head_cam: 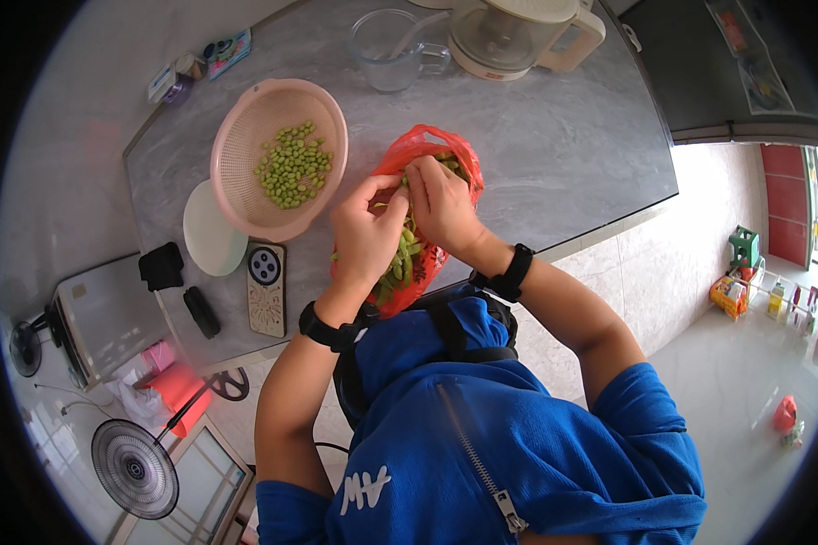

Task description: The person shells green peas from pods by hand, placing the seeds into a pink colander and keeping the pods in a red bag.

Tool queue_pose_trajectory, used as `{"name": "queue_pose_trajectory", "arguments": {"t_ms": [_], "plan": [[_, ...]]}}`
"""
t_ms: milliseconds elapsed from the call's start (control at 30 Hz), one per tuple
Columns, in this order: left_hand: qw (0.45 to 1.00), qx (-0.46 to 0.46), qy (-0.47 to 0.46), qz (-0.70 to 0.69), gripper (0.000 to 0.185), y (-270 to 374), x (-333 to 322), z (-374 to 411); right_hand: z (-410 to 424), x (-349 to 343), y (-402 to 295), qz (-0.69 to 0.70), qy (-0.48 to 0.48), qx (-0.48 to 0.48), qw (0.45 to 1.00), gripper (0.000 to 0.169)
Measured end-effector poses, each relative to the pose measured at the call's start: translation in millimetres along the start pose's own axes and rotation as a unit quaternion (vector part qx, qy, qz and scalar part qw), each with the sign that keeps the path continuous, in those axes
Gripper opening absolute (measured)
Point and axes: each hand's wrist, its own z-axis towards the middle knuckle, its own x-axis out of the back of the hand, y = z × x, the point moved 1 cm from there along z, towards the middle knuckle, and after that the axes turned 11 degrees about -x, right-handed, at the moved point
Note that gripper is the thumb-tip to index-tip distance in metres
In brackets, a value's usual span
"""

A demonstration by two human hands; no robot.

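Observation:
My left hand [368, 231] and my right hand [443, 204] meet fingertip to fingertip over a red plastic bag [465, 146]. Pinched between them is a small green soybean pod [405, 181], mostly covered by the fingers. The bag lies open at the counter's front edge, holding more green pods [403, 262], some of them hidden under my wrists. Left of my hands stands a pink plastic colander [235, 163], with many shelled green soybeans [293, 167] gathered on its bottom.
A white round plate or lid [211, 235] lies partly under the colander. Nearer me are a patterned phone [267, 300] and a black case [201, 312]. A glass measuring cup [385, 58] and a glass-bodied appliance [501, 41] stand at the back of the grey counter [552, 150].

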Motion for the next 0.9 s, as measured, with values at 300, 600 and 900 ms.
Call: {"name": "queue_pose_trajectory", "arguments": {"t_ms": [300, 600, 900], "plan": [[0.991, -0.075, -0.020, 0.110, 0.011, -3.8, 14.9, 0.9, -6.3, -9.1, -6.8, 0.012, -0.024, -0.033, 0.999, 0.006], [0.996, -0.019, -0.006, 0.085, 0.008, -3.0, 23.0, -8.1, -6.8, -15.4, -15.1, 0.002, -0.005, -0.047, 0.999, 0.006], [0.992, -0.104, 0.072, 0.011, 0.010, 0.6, 25.4, -10.8, -4.2, -14.7, -26.2, 0.103, -0.046, -0.138, 0.984, 0.011]]}}
